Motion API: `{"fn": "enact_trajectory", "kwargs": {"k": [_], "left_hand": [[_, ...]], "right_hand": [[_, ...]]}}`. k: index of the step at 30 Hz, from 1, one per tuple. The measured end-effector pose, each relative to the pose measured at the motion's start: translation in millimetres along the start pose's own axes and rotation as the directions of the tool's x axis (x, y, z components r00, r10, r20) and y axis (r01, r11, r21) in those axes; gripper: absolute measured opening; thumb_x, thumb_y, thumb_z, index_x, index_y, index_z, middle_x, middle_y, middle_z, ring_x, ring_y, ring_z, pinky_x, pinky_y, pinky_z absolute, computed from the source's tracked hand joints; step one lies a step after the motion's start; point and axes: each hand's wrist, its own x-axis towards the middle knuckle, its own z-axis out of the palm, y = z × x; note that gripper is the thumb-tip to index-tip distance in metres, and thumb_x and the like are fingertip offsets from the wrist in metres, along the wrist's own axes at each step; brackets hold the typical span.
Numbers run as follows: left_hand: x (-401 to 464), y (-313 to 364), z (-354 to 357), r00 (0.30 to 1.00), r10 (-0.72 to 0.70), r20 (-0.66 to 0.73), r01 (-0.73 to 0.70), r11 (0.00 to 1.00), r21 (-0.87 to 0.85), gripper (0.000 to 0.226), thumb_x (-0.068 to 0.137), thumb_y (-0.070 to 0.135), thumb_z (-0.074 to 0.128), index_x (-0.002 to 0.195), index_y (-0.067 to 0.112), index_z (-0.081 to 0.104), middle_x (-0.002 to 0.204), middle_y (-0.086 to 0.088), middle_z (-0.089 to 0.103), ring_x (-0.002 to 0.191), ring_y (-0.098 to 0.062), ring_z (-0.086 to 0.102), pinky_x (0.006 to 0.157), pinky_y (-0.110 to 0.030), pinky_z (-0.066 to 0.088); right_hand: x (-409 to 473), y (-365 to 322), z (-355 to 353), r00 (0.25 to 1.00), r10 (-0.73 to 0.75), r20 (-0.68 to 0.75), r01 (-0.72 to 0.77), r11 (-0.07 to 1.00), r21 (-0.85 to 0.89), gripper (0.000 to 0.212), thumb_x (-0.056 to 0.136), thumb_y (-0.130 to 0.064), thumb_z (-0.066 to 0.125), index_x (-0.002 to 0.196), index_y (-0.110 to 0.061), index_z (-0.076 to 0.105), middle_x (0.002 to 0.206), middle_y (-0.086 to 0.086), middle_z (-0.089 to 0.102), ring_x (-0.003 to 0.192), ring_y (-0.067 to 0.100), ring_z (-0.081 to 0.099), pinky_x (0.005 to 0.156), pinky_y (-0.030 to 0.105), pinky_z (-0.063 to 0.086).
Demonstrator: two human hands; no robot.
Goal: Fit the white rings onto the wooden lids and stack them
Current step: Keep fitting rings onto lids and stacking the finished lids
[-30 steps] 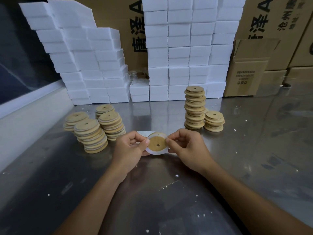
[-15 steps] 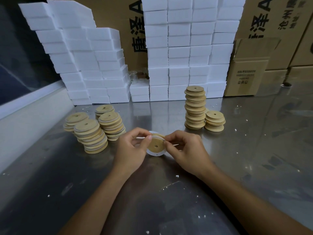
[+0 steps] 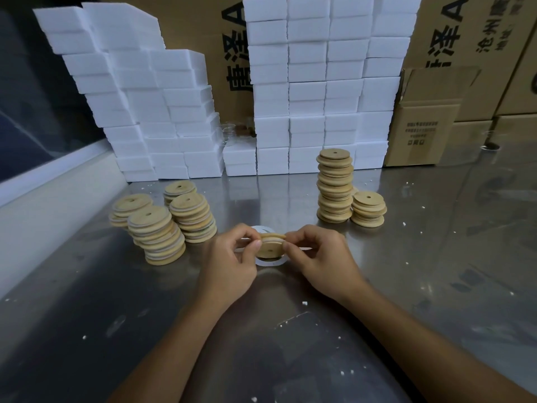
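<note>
Wooden lid (image 3: 271,246) (white ring (image 3: 268,262) at its lower edge) sits tilted above the steel table (image 3: 406,286), pinched between left hand (image 3: 229,266) and right hand (image 3: 319,260), near centre.

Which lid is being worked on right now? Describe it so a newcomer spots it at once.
On the steel table, look between the lid stacks at left and right. There, the left hand and right hand pinch one tilted wooden lid, the only one off the table.
</note>
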Motion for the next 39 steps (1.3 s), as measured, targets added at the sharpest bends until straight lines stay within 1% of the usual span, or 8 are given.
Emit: {"fn": "enact_trajectory", "kwargs": {"k": [3,6,12,15,20,31,36,39], "left_hand": [[-0.1,1.1,0.8,1.000,0.028,-0.014,-0.028,1.000,-0.003,0.010,0.085,0.022,0.062,0.087,0.032,0.062,0.085,0.020,0.067,0.079,-0.003,0.068,0.065,-0.017,0.055],[-0.3,5.3,2.0,0.991,0.132,-0.017,-0.131,0.990,0.049,0.020,0.087,0.010,0.059,0.091,0.026,0.071,0.089,0.018,0.070,0.084,-0.006,0.067,0.072,-0.024,0.055],[0.9,2.5,1.5,0.958,0.286,-0.017,-0.282,0.951,0.129,0.019,0.082,0.007,0.068,0.098,0.013,0.076,0.096,0.006,0.072,0.088,-0.005,0.065,0.076,-0.023,0.055],[-0.2,-2.1,4.4,0.964,0.263,-0.051,-0.260,0.964,0.059,0.016,0.081,0.010,0.072,0.096,0.013,0.076,0.094,0.007,0.071,0.087,-0.007,0.067,0.072,-0.031,0.058],[0.5,-10.9,9.3,0.974,0.209,-0.090,-0.210,0.978,-0.009,0.018,0.081,0.013,0.071,0.096,0.022,0.074,0.094,0.020,0.067,0.085,-0.002,0.067,0.069,-0.030,0.058],[-1.2,-13.7,11.3,0.996,0.076,-0.056,-0.082,0.991,-0.110,0.019,0.084,0.034,0.064,0.103,0.034,0.067,0.102,0.022,0.068,0.083,-0.009,0.070,0.060,-0.037,0.061],[-0.7,-7.9,10.9,0.998,0.013,-0.056,-0.019,0.994,-0.110,0.022,0.082,0.026,0.067,0.090,0.046,0.067,0.096,0.021,0.070,0.078,-0.010,0.071,0.061,-0.034,0.061],[-0.9,-3.4,9.0,0.996,0.058,-0.068,-0.061,0.997,-0.045,0.017,0.080,0.021,0.070,0.090,0.035,0.068,0.087,0.019,0.071,0.081,-0.004,0.069,0.069,-0.026,0.058]], "right_hand": [[0.3,-0.2,0.1,1.000,-0.015,-0.013,0.015,1.000,-0.015,0.004,0.091,-0.017,0.070,0.092,-0.017,0.074,0.087,-0.013,0.073,0.086,0.002,0.069,0.076,0.027,0.060],[0.7,0.2,0.8,0.998,-0.043,-0.038,0.043,0.999,0.004,0.003,0.090,-0.015,0.070,0.089,-0.017,0.072,0.083,-0.011,0.072,0.083,0.004,0.070,0.072,0.026,0.060],[0.6,3.6,1.4,0.996,-0.074,-0.048,0.074,0.997,0.001,0.006,0.091,-0.016,0.068,0.093,-0.022,0.069,0.084,-0.011,0.072,0.084,0.004,0.070,0.070,0.024,0.057],[-1.7,-1.6,0.3,0.984,-0.175,-0.030,0.174,0.984,-0.044,0.017,0.096,-0.022,0.062,0.109,-0.034,0.060,0.095,-0.012,0.073,0.088,0.005,0.070,0.072,0.023,0.057],[-0.5,-4.2,-1.7,0.944,-0.326,0.048,0.326,0.908,-0.263,0.030,0.096,-0.007,0.057,0.114,-0.027,0.069,0.108,-0.009,0.070,0.094,0.013,0.066,0.070,0.039,0.055],[-0.6,-2.9,1.7,0.990,-0.140,-0.003,0.139,0.988,-0.059,0.015,0.094,-0.016,0.064,0.106,-0.025,0.068,0.100,-0.013,0.072,0.086,0.005,0.071,0.068,0.024,0.057],[0.9,-2.9,1.2,0.997,-0.067,0.036,0.066,0.997,0.030,0.024,0.091,-0.015,0.069,0.099,-0.035,0.060,0.097,-0.011,0.071,0.075,0.005,0.072,0.063,0.017,0.052],[0.7,-2.1,0.7,0.994,-0.104,0.034,0.104,0.995,-0.003,0.026,0.091,-0.013,0.068,0.097,-0.038,0.060,0.095,-0.018,0.068,0.078,0.007,0.071,0.067,0.021,0.056]]}}
